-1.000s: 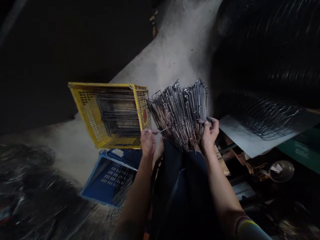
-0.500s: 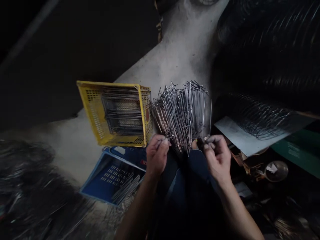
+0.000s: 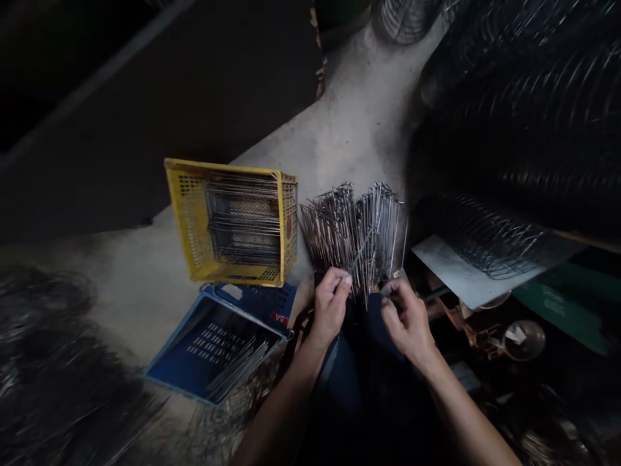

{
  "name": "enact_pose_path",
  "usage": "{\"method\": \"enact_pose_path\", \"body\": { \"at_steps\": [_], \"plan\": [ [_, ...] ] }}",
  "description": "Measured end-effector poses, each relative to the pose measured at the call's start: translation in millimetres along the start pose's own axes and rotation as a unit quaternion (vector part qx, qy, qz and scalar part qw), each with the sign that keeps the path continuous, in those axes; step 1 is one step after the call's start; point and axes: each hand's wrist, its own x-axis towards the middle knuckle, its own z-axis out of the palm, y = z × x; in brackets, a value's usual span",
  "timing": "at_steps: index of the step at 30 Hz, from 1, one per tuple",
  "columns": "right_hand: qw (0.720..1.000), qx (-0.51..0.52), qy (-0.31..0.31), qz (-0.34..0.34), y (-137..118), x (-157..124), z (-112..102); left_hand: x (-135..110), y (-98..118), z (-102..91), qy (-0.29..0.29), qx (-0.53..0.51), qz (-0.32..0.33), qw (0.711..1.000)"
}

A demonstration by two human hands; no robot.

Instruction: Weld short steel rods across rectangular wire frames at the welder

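My left hand [image 3: 334, 299] is closed in a pinch in front of a dense bundle of thin metal rods [image 3: 334, 223]. A thin, pale grey strip [image 3: 361, 249] slants up and right from its fingertips, across the bundle. To the right, my right hand [image 3: 406, 317] is near the bundle's lower end, thumb and index finger apart. Nothing shows clearly between them. The rods stand roughly upright by my knees, several with short crosspieces or bent tips at the top. Their lower ends are partly hidden behind my left hand.
On the left, a yellow crate [image 3: 288, 226] holds wire pieces, with a tilted blue crate [image 3: 182, 346] of rods below it. A grey board [image 3: 466, 285] carries wire coils [image 3: 502, 243] at right. Behind lies concrete floor [image 3: 359, 123]. Tangled wire [image 3: 53, 362] fills the lower left.
My left hand has moved right with the strip, now in front of the bundle. My right hand has shifted slightly left and lower, its finger and thumb parting. The whole view has shifted a little.
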Motion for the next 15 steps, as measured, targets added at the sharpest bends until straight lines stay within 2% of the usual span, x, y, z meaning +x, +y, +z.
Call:
{"method": "enact_pose_path", "body": {
  "at_steps": [5,10,12,15],
  "plan": [
    [0.997,-0.035,-0.016,-0.073,-23.4,-7.3,-6.9,-8.3,17.0,-7.1,0.023,0.006,0.041,0.999],
    [0.994,-0.026,-0.013,-0.109,-19.5,-1.2,6.0,-5.9,6.4,-17.8,0.026,0.025,0.056,0.998],
    [0.992,-0.031,-0.022,-0.121,-14.1,3.5,16.1,-1.4,-1.9,-15.1,0.002,0.070,0.068,0.995],
    [0.984,-0.054,-0.039,-0.164,-8.8,12.0,29.7,7.1,-13.8,-3.9,-0.071,0.100,0.080,0.989]
  ]
}}
